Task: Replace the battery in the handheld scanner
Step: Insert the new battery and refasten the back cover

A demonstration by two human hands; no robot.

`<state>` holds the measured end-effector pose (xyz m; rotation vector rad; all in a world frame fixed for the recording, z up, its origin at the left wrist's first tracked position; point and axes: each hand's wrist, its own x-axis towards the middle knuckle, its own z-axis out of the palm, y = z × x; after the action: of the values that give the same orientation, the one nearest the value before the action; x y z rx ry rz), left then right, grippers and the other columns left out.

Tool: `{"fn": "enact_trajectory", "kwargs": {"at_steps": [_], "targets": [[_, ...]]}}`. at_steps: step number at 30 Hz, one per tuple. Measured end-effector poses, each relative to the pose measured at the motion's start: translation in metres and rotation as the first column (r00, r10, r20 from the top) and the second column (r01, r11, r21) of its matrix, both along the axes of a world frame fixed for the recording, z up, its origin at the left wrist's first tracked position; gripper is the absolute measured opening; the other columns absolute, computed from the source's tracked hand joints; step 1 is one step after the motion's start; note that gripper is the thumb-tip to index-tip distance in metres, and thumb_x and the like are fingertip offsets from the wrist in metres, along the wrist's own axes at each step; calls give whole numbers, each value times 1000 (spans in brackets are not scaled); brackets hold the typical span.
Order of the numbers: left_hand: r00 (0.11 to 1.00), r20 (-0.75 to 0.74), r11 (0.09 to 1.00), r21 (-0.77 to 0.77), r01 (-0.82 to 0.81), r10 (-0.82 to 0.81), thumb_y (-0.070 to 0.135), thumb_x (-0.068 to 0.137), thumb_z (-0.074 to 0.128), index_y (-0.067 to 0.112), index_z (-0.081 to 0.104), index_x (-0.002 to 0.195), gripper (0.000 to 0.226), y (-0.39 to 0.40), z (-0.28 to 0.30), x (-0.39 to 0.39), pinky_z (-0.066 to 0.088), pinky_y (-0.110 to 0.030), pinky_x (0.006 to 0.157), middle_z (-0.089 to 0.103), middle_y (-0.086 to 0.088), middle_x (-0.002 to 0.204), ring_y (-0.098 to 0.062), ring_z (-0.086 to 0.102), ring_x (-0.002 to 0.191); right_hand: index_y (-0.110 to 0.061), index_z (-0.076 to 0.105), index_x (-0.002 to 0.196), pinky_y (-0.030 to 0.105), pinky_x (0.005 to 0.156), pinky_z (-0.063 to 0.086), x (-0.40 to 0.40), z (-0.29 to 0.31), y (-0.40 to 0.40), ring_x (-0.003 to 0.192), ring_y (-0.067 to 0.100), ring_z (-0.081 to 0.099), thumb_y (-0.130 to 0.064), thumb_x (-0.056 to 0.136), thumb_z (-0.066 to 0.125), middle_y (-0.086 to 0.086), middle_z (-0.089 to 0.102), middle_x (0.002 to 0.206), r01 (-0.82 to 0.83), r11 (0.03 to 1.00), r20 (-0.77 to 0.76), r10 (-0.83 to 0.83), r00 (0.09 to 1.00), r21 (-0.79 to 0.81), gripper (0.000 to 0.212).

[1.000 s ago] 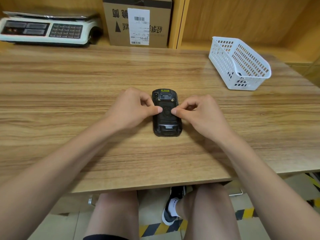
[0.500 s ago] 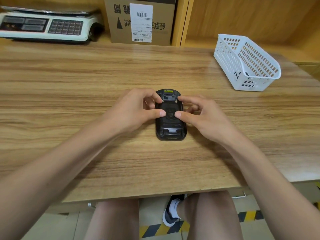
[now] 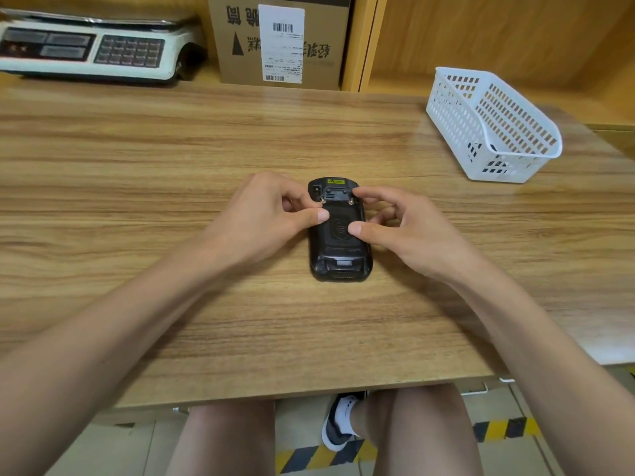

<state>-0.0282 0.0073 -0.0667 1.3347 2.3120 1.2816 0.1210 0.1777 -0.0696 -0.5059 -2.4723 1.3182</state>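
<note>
The handheld scanner (image 3: 338, 235) lies back-up on our desk (image 3: 171, 187), about midway between the left and right edges and nearer the front edge than the back. Our left hand (image 3: 261, 218) rests its thumb on the back cover, forefinger curled at the left metal latch (image 3: 322, 199); it grips nothing. Our right hand (image 3: 409, 228) does likewise, thumb on the cover, forefinger by the right latch (image 3: 351, 201). A white basket (image 3: 494, 125) stands near the back right corner.
</note>
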Motion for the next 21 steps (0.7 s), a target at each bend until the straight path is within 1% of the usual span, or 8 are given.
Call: {"fn": "enact_trajectory", "kwargs": {"at_steps": [3, 5, 9, 12, 14, 16, 19, 21], "targets": [[1000, 3, 1000, 2, 0, 0, 36, 80, 80, 24, 78, 77, 12, 1, 0, -1, 53, -36, 78, 68, 12, 78, -13, 63, 77, -24, 61, 131, 34, 82, 54, -3, 1, 3, 78, 12, 58, -24, 80, 81, -4, 58, 120, -20, 999, -3, 20, 1000, -35, 55], [1000, 22, 1000, 13, 3, -3, 35, 79, 81, 24, 76, 80, 12, 0, -3, -2, 54, -37, 80, 70, 9, 80, -11, 64, 78, -23, 60, 132, 28, 78, 51, -4, 2, 5, 77, 12, 56, -22, 80, 81, -2, 58, 121, -31, 998, 11, 31, 999, -47, 56], [1000, 30, 999, 52, 6, -8, 33, 77, 82, 25, 73, 90, 17, -1, -8, -3, 53, -36, 83, 72, 6, 83, -11, 66, 82, -28, 60, 132, 24, 77, 49, -4, 1, 9, 77, 10, 58, -27, 77, 82, -2, 59, 125, -45, 998, 7, 46, 999, -52, 59], [998, 67, 996, 90, 3, -9, 35, 74, 83, 27, 72, 96, 26, -1, -10, -3, 53, -37, 86, 70, 4, 86, -14, 66, 85, -31, 62, 129, 20, 75, 48, -1, -1, 10, 77, 8, 60, -36, 75, 82, -6, 62, 121, -55, 998, -12, 55, 998, -27, 58], [996, 94, 995, 105, 0, -10, 39, 70, 82, 27, 72, 99, 33, -1, -11, -4, 53, -39, 87, 71, 3, 87, -15, 65, 85, -33, 64, 126, 22, 75, 50, 0, -1, 10, 79, 14, 62, -45, 72, 80, -6, 61, 120, -59, 998, -40, 58, 997, -23, 57], [993, 113, 994, 108, 5, -18, 42, 69, 81, 28, 72, 101, 37, 0, -11, -6, 54, -38, 87, 71, 4, 88, -14, 66, 86, -33, 66, 124, 24, 78, 52, -1, -1, 11, 82, 20, 65, -45, 74, 78, -7, 59, 123, -57, 998, -47, 57, 997, -9, 53], [993, 119, 995, 97, 2, -14, 44, 67, 81, 29, 72, 102, 38, 1, -12, -8, 53, -35, 86, 70, 6, 89, -14, 66, 87, -33, 67, 122, 27, 77, 52, -2, -5, 12, 81, 16, 63, -37, 83, 76, -13, 60, 120, -45, 999, -66, 47, 997, 20, 39], [993, 115, 996, 91, 4, -15, 45, 68, 81, 29, 72, 101, 38, 1, -12, -9, 54, -35, 87, 70, 6, 89, -13, 66, 87, -33, 69, 120, 29, 79, 53, -3, -7, 12, 83, 14, 63, -35, 86, 74, -15, 60, 119, -24, 999, -76, 27, 997, 39, 34]]}}
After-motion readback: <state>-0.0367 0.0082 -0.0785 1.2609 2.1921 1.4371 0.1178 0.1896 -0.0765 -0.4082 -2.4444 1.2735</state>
